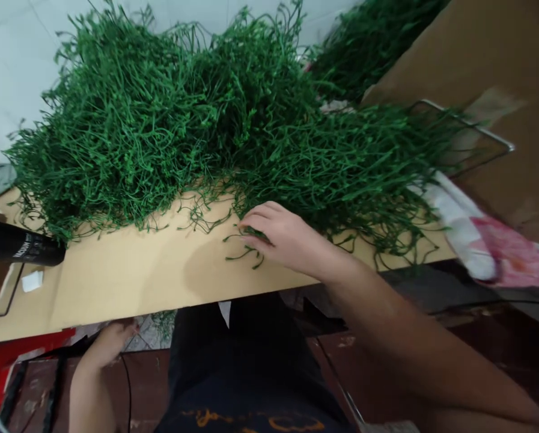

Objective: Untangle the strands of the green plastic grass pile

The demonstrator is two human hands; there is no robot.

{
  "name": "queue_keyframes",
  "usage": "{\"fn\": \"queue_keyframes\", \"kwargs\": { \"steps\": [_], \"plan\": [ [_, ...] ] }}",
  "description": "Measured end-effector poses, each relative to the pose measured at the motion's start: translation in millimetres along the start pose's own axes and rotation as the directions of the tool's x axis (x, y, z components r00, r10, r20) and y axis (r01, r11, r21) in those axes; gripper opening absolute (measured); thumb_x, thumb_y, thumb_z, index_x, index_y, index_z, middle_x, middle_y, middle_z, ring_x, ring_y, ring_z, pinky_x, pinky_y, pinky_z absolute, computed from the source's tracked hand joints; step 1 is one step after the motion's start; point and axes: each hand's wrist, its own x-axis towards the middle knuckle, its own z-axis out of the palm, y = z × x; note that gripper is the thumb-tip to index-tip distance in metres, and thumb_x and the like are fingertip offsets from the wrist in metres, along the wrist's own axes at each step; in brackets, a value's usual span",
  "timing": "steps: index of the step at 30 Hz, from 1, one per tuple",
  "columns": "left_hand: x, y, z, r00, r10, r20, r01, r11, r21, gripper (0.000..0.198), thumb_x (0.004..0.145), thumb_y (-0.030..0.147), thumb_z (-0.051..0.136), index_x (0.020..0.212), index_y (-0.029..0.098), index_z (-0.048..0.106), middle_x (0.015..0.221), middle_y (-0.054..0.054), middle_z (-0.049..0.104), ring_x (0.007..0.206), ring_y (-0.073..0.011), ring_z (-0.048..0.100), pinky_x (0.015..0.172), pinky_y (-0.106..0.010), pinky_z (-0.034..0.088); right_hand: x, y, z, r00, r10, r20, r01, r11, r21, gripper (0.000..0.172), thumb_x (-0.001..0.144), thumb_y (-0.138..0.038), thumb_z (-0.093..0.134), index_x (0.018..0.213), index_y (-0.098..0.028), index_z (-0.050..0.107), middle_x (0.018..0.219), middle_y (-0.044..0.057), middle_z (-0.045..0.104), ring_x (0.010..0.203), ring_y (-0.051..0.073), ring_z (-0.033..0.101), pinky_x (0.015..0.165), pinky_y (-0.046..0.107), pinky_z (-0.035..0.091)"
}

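A big heap of thin green stems with small knobbed tips, plastic-looking, spreads over a cardboard-covered table. At the heap's front edge, my right hand has its fingers curled toward the thumb around a few loose green stems. Stem ends stick out below the fingers onto the cardboard. Lower down, my left hand is beneath the table's front edge, beside my leg. Its fingers are blurred and partly hidden, so what it holds, if anything, does not show.
A black vacuum bottle lies at the left, near a small white paper piece. Pink-and-white cloth hangs at the right beside a large cardboard box and a bent metal rod. More green stems are behind.
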Motion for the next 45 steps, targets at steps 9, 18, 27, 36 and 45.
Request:
{"fn": "queue_keyframes", "kwargs": {
  "steps": [9, 18, 27, 36, 45],
  "plan": [
    [-42.7, 131.0, -46.4, 0.468, 0.861, 0.197, -0.721, 0.501, -0.478, 0.035, 0.086, 0.043, 0.044, 0.092, 0.017, 0.067, 0.092, -0.012, 0.068, 0.086, -0.0196, 0.063, 0.079, -0.032, 0.046, 56.0, -36.0, -11.6, 0.995, -0.062, 0.085, 0.042, 0.976, 0.214, 0.026, 0.085, -0.031, 0.049, 0.094, -0.011, 0.064, 0.093, 0.012, 0.064, 0.091, 0.021, 0.056, 0.084, 0.038, 0.046],
    [45.4, 218.3, -48.1, 0.706, 0.648, -0.285, -0.301, -0.09, -0.949, 0.02, 0.075, 0.03, 0.063, 0.066, 0.014, 0.056, 0.053, 0.002, 0.053, 0.048, -0.0061, 0.051, 0.051, -0.018, 0.041, 79.3, -46.3, -3.6, 0.994, -0.074, 0.075, 0.039, 0.917, 0.398, 0.025, 0.088, -0.02, 0.041, 0.099, -0.01, 0.06, 0.093, 0.011, 0.063, 0.088, 0.016, 0.056, 0.08, 0.031, 0.046],
    [80.5, 210.9, -45.4, 0.911, 0.275, -0.309, -0.29, -0.109, -0.951, 0.014, 0.07, 0.02, 0.064, 0.07, 0.012, 0.053, 0.053, 0.005, 0.046, 0.044, -0.0025, 0.042, 0.043, -0.013, 0.031, 180.9, -47.1, -42.1, 0.967, -0.057, -0.248, 0.068, 0.997, 0.035, 0.028, 0.084, -0.025, 0.052, 0.105, -0.008, 0.058, 0.106, 0.014, 0.057, 0.102, 0.023, 0.05, 0.09, 0.039, 0.041],
    [89.9, 207.5, -39.8, 0.869, 0.371, -0.328, -0.351, -0.006, -0.936, 0.03, 0.058, 0.029, 0.075, 0.071, 0.012, 0.055, 0.056, 0.004, 0.049, 0.049, -0.0025, 0.044, 0.048, -0.015, 0.033, 204.4, -45.8, -7.7, 1.0, 0.003, -0.007, -0.004, 0.982, -0.189, 0.029, 0.088, -0.022, 0.04, 0.098, -0.008, 0.065, 0.105, 0.017, 0.057, 0.1, 0.027, 0.053, 0.081, 0.037, 0.044],
    [86.9, 212.6, -37.1, 0.873, 0.358, -0.332, -0.342, -0.035, -0.939, 0.034, 0.054, 0.032, 0.08, 0.072, 0.012, 0.058, 0.059, 0.003, 0.054, 0.052, -0.0032, 0.048, 0.05, -0.015, 0.036, 138.1, -45.4, -12.2, 0.971, -0.208, 0.116, 0.231, 0.943, -0.241, 0.035, 0.092, -0.023, 0.032, 0.093, -0.008, 0.064, 0.091, 0.015, 0.057, 0.096, 0.025, 0.051, 0.085, 0.036, 0.04]
  ]
}}
